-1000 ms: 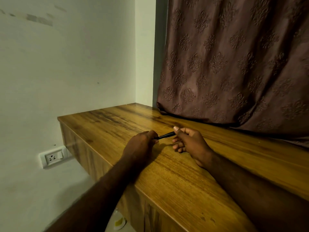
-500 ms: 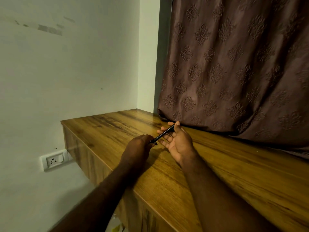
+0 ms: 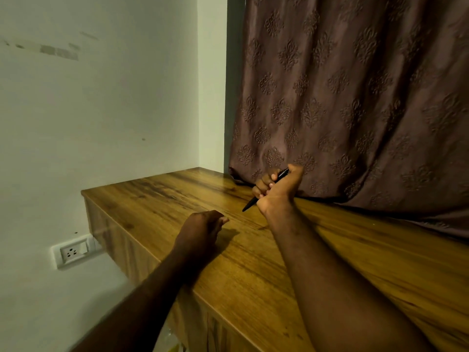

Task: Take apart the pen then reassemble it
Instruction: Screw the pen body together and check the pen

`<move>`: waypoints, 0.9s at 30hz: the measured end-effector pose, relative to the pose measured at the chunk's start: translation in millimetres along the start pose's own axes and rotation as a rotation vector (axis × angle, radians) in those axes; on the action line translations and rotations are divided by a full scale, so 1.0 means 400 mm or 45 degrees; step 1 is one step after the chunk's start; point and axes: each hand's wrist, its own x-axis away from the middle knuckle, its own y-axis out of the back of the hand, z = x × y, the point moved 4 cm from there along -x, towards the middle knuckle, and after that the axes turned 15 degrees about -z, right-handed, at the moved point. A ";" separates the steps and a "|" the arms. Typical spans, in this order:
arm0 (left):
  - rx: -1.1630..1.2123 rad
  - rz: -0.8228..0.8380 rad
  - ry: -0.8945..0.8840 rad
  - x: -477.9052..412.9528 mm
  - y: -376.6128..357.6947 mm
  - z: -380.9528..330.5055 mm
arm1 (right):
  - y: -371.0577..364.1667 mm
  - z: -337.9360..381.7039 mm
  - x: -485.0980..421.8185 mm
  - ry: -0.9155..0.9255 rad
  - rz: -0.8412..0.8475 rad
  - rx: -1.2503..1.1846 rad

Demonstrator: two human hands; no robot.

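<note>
Head view: right hand point(image 3: 278, 191) raised above the long wood-grain countertop point(image 3: 253, 262), fingers curled round a slim black pen point(image 3: 264, 191), thumb up at its top end. Pen runs diagonally through the fist, upper end poking out by the thumb toward the brown patterned curtain point(image 3: 355, 97), lower pointed end sticking out below the fist, aimed down-left at the wood w/o touching it. Left hand point(image 3: 203, 226) sits lower & nearer the counter's front edge, well apart from the pen, fingers bent inward in a loose curl w/ thumb against fingertips; cannot tell if it's pinching anything small, nothing shows between the fingers. Its shadow falls on the wood just right of it. Both forearms bare, coming in from bottom of frame, right forearm lying over the counter. Curtain hangs behind the right hand, hem bunched on the counter's back edge. White wall point(image 3: 101, 123) on the left w/ a white socket-and-switch plate point(image 3: 73, 251) below counter level, beside the cabinet's end panel. Light dim, pen detail hard to read: can't tell if it's whole or missing a part.
</note>
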 end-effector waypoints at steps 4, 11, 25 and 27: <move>0.745 -0.290 0.785 0.005 0.007 -0.008 | 0.004 0.015 0.003 -0.019 0.015 -0.040; 0.845 -0.021 0.949 0.027 -0.027 -0.026 | 0.002 0.010 0.017 0.015 0.049 0.008; 0.793 0.107 0.801 0.031 -0.036 -0.030 | 0.008 -0.011 0.027 -0.024 0.063 0.032; 0.815 0.094 0.794 0.030 -0.035 -0.030 | 0.007 -0.007 0.026 -0.037 0.045 0.006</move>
